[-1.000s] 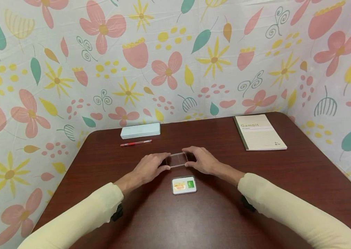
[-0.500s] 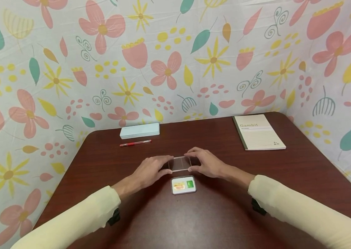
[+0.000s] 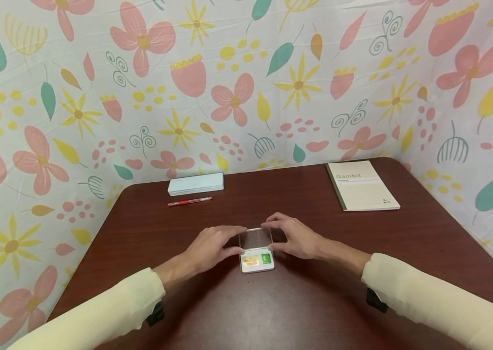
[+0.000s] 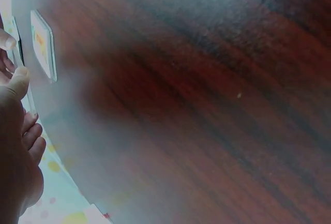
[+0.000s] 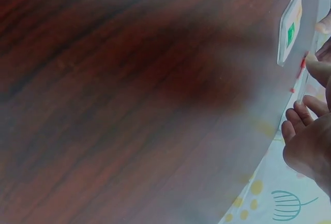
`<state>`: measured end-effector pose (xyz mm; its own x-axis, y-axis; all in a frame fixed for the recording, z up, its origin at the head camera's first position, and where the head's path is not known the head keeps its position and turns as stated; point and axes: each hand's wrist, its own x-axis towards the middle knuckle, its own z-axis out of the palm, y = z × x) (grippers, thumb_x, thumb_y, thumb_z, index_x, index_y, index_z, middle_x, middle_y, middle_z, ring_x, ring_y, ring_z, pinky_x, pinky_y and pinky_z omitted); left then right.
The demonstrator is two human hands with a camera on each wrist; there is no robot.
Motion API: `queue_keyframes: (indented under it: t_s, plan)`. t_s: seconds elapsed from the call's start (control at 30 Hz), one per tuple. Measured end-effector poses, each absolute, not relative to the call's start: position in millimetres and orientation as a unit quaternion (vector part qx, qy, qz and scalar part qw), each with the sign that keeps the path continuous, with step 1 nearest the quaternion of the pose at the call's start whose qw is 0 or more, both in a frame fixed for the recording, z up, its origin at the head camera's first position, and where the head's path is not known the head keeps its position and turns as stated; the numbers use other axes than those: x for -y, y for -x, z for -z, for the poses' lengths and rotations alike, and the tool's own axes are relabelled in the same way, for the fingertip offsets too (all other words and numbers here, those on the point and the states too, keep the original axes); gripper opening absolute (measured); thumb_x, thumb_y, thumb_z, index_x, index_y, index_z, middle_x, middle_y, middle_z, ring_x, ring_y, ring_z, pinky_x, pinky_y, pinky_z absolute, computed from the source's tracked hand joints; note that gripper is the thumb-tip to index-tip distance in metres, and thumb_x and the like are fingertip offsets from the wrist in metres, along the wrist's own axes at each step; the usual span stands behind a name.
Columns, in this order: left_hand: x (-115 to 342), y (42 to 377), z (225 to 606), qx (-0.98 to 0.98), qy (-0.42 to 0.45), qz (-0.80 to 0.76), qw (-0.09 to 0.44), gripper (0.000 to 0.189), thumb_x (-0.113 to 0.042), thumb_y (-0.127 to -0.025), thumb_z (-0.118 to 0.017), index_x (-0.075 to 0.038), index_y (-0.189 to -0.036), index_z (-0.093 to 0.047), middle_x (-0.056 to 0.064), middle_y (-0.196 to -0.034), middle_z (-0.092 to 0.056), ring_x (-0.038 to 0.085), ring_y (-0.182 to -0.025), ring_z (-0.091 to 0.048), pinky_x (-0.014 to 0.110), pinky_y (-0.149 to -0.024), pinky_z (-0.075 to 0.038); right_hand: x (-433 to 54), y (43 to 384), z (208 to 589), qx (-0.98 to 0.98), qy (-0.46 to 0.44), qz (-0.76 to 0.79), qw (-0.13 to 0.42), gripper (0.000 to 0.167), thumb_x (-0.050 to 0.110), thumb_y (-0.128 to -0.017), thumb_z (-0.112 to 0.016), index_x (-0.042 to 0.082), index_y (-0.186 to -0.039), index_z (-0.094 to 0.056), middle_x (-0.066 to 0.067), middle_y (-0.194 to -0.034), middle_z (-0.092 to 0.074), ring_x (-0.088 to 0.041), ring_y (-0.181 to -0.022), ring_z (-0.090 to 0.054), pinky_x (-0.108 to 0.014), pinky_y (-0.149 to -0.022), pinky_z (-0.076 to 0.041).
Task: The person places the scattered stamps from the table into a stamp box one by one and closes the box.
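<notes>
Both hands hold a clear, see-through rectangular lid point(image 3: 256, 238) by its opposite ends, thumbs on the near corners and fingers on the far ones. My left hand point(image 3: 211, 249) pinches the left end, and my right hand point(image 3: 297, 238) pinches the right end. Just under the lid's near edge lies a shallow rectangular case point(image 3: 246, 270) with a white face, a yellow-orange picture and a green square. The lid overlaps the case's far part in the head view. In the left wrist view the case point(image 4: 44, 48) sits just beyond the thumb; the right wrist view shows its green square.
On the dark wooden table point(image 3: 255, 311), a light blue box point(image 3: 195, 184) stands at the back left with a red pen point(image 3: 190, 201) before it. A notebook point(image 3: 363, 187) lies at the back right. Flower-patterned cloth point(image 3: 237, 63) hangs behind the table and along its sides.
Both hands have brought the clear lid nearer to me and slightly right, from behind the case to where its near edge overlaps the case. The case, pen and notebook stay put.
</notes>
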<state>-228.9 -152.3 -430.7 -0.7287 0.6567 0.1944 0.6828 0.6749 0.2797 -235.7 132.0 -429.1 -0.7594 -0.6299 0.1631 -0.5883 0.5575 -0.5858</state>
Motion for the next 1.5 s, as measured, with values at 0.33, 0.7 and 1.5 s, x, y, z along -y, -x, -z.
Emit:
queue_keyframes:
  t_s: [0.33, 0.7, 1.5]
  plan:
    - [153.3, 219.1, 434.4, 0.912, 0.374, 0.168, 0.034, 0.059, -0.041, -0.093, -0.083, -0.013, -0.142, -0.068, 0.004, -0.138, -0.071, 0.019, -0.124, -0.068, 0.041, -0.103, -0.055, -134.2, 225.6, 435.3, -0.883, 0.347, 0.316, 0.026, 0.052, 0.018, -0.088, -0.089, 0.002, -0.134, -0.070, -0.008, -0.130, -0.063, -0.026, -0.117, -0.063, -0.048, -0.101, -0.052]
    - [154.4, 209.0, 440.6, 0.907, 0.387, 0.165, 0.028, 0.059, -0.045, -0.092, -0.084, -0.015, -0.140, -0.070, 0.001, -0.133, -0.073, 0.017, -0.122, -0.068, 0.041, -0.102, -0.055, -135.5, 214.1, 445.2, -0.875, 0.363, 0.319, 0.025, 0.048, 0.015, -0.087, -0.088, 0.003, -0.130, -0.071, -0.007, -0.126, -0.064, -0.024, -0.113, -0.064, -0.044, -0.097, -0.053]
    - [157.8, 204.5, 446.9, 0.897, 0.412, 0.153, 0.046, 0.056, -0.048, -0.092, -0.082, -0.014, -0.136, -0.073, 0.000, -0.134, -0.073, 0.017, -0.123, -0.068, 0.040, -0.098, -0.057, -131.9, 203.6, 450.7, -0.875, 0.367, 0.315, 0.016, 0.049, 0.015, -0.085, -0.091, 0.003, -0.129, -0.072, -0.006, -0.126, -0.063, -0.024, -0.112, -0.065, -0.042, -0.095, -0.054]
